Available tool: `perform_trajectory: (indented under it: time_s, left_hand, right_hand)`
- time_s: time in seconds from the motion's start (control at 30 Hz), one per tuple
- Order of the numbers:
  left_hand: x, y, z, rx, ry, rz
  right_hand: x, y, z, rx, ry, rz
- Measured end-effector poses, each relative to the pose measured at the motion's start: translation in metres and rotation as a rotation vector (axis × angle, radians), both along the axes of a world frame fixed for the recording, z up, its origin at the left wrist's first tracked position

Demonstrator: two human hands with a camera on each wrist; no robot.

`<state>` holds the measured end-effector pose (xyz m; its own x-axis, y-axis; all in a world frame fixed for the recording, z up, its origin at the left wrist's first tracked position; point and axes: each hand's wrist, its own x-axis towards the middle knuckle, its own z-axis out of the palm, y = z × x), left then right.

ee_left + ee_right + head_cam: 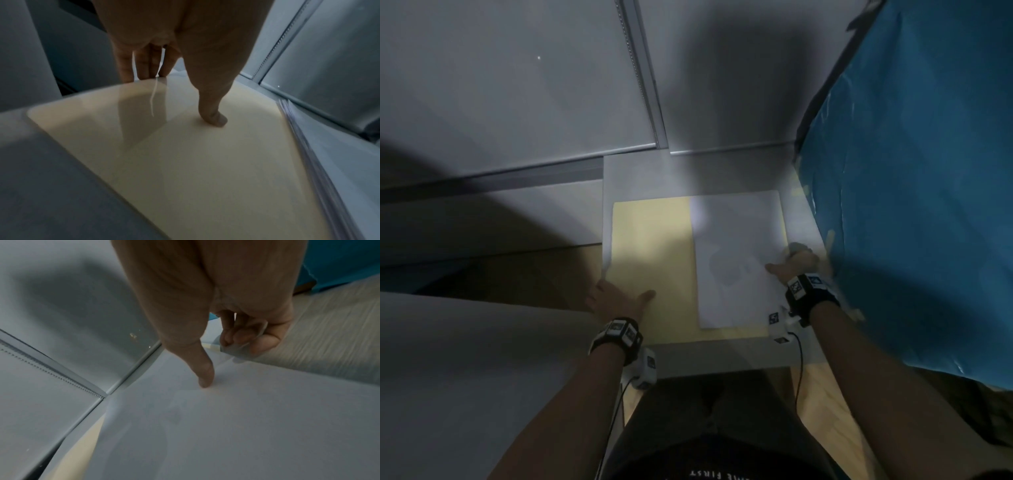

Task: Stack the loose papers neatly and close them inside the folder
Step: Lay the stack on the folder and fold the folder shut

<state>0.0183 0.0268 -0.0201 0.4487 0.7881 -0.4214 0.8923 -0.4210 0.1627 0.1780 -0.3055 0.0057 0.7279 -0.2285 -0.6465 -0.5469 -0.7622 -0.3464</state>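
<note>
A cream folder [650,260] lies open on a small white table [722,356]. A stack of white papers [739,257] lies on its right half. My left hand [619,296] holds the folder's left flap [185,162] at its outer edge: the thumb [213,120] presses on top and the fingers [144,68] reach over the edge, their tips hidden. My right hand [786,262] grips the right edge of the papers [226,426]: the thumb [203,376] is on top, and the fingers [246,337] curl round the edge.
A blue sheet-covered bulk [911,171] stands close against the table's right side, next to my right hand. Grey panels with a metal rail [647,85] rise behind the table. A shadowed grey surface [482,240] lies to the left. Wooden floor [822,411] shows below.
</note>
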Motion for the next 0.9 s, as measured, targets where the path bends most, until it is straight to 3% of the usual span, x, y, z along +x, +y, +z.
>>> perform_trajectory:
  time_s: [0.1, 0.2, 0.3, 0.4, 0.47, 0.63, 0.8, 0.9]
  left_hand:
    - [-0.006, -0.013, 0.013, -0.054, -0.077, 0.095]
    - [0.0, -0.022, 0.048, -0.104, -0.314, 0.148]
    - [0.014, -0.023, 0.096, -0.147, -0.542, 0.094]
    - [0.032, -0.025, 0.134, -0.585, -0.699, 0.031]
    - [0.043, -0.03, 0.136, -0.776, -0.593, -0.115]
    - [0.054, -0.052, 0.082, -0.804, -0.378, -0.529]
    - [0.05, -0.077, 0.04, -0.638, -0.127, -0.65]
    - [0.044, -0.083, 0.02, -0.549, -0.187, -0.558]
  right_hand:
    - [-0.002, -0.006, 0.003, -0.016, 0.012, -0.01]
    - [-0.005, -0.011, 0.014, 0.018, -0.01, -0.021]
    - [-0.001, -0.016, 0.014, 0.021, -0.009, -0.007]
    - [0.002, -0.022, 0.013, 0.075, 0.006, -0.006]
    - [0.003, -0.027, 0.011, 0.113, -0.016, -0.009]
    - [0.003, -0.028, 0.015, 0.104, -0.062, -0.029]
    - [0.003, -0.022, 0.024, 0.219, -0.071, -0.094]
    - [-0.003, -0.022, 0.023, 0.335, -0.035, -0.12]
